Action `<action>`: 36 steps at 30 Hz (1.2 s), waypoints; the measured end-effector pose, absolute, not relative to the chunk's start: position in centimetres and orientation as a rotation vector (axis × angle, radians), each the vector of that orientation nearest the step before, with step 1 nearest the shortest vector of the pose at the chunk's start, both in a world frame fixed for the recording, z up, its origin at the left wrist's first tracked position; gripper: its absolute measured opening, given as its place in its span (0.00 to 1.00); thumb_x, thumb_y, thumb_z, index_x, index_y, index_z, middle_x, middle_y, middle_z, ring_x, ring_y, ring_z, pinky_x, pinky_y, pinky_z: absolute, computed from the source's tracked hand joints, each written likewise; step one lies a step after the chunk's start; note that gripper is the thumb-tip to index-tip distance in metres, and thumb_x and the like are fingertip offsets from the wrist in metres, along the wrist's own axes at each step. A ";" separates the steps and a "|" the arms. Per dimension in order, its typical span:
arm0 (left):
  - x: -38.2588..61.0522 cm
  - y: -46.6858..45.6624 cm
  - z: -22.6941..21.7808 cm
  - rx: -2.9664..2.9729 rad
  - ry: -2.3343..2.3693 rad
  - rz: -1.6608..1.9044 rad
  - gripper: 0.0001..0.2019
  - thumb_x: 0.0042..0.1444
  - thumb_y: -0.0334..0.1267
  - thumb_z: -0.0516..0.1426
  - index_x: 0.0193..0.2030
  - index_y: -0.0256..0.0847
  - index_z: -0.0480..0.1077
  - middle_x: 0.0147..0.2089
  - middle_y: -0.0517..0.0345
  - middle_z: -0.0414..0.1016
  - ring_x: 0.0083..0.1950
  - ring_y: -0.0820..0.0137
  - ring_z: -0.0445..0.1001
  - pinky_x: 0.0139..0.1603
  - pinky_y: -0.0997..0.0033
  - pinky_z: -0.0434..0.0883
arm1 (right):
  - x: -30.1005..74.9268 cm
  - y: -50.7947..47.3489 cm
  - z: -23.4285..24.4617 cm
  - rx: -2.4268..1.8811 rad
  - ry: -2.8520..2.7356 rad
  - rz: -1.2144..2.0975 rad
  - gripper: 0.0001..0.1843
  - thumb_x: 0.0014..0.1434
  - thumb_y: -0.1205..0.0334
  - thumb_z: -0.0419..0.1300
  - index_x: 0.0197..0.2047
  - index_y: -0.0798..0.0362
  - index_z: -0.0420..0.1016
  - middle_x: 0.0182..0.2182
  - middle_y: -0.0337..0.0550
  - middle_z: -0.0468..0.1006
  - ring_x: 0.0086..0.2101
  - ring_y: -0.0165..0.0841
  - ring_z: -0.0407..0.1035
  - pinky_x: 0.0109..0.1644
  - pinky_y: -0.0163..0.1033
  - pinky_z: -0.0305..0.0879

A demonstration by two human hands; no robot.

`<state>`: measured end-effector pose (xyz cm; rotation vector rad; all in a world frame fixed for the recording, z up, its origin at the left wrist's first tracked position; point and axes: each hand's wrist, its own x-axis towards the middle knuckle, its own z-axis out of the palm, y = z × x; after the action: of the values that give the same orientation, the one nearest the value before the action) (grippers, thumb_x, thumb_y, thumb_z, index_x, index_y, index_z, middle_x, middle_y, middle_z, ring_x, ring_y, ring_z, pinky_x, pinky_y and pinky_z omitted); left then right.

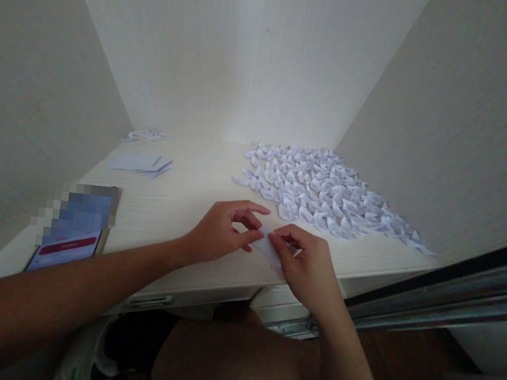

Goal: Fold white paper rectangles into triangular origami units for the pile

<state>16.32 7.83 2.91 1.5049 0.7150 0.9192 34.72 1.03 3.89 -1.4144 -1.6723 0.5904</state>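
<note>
Both hands meet over the front of the white desk, at a small piece of white paper [268, 248]. My left hand [226, 229] pinches its upper edge between thumb and fingers. My right hand [303, 257] has its thumb and index finger closed on the same paper, a little to the right. Part of the paper is hidden behind the right fingers. Just beyond the hands lies a broad spread of many small folded white paper pieces [313, 187], with twisted, pointed ends.
A few flat white paper sheets [135, 161] lie at the left of the desk [196, 165]. Behind them sits a small heap of white strips [147, 134]. A phone [80, 225] with a lit screen lies at the left front. Walls enclose the desk's back and sides.
</note>
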 end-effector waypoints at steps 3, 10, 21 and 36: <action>16.4 8.2 3.0 1.405 0.712 0.922 0.23 0.47 0.36 0.71 0.51 0.35 0.77 0.34 0.56 0.80 0.35 0.69 0.79 0.28 0.71 0.82 | 34.1 1.4 3.8 -1.396 -1.460 0.600 0.11 0.61 0.56 0.62 0.32 0.52 0.80 0.27 0.40 0.81 0.28 0.34 0.72 0.33 0.37 0.62; 16.4 8.4 3.1 1.193 0.715 1.023 0.21 0.46 0.37 0.73 0.46 0.34 0.77 0.35 0.54 0.84 0.34 0.71 0.81 0.37 0.73 0.80 | 31.7 2.1 2.7 -1.244 -0.969 0.872 0.13 0.53 0.50 0.68 0.31 0.51 0.79 0.23 0.38 0.78 0.26 0.33 0.68 0.30 0.36 0.60; 16.4 8.5 3.9 1.189 0.756 1.105 0.22 0.40 0.39 0.75 0.43 0.34 0.80 0.29 0.57 0.82 0.31 0.71 0.79 0.40 0.67 0.78 | 31.3 2.4 2.3 -1.161 -0.862 0.961 0.14 0.50 0.49 0.71 0.31 0.51 0.80 0.27 0.40 0.81 0.29 0.34 0.71 0.33 0.37 0.66; 16.3 8.3 3.4 1.239 0.730 0.962 0.23 0.45 0.36 0.73 0.48 0.32 0.80 0.30 0.55 0.83 0.32 0.69 0.81 0.40 0.66 0.81 | 31.8 2.4 2.2 -1.200 -0.898 0.951 0.10 0.51 0.52 0.72 0.31 0.49 0.84 0.29 0.41 0.84 0.29 0.35 0.73 0.31 0.38 0.67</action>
<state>16.35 8.28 3.44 1.2393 0.7302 0.9615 31.82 2.36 2.15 -1.1996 -0.8978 0.9509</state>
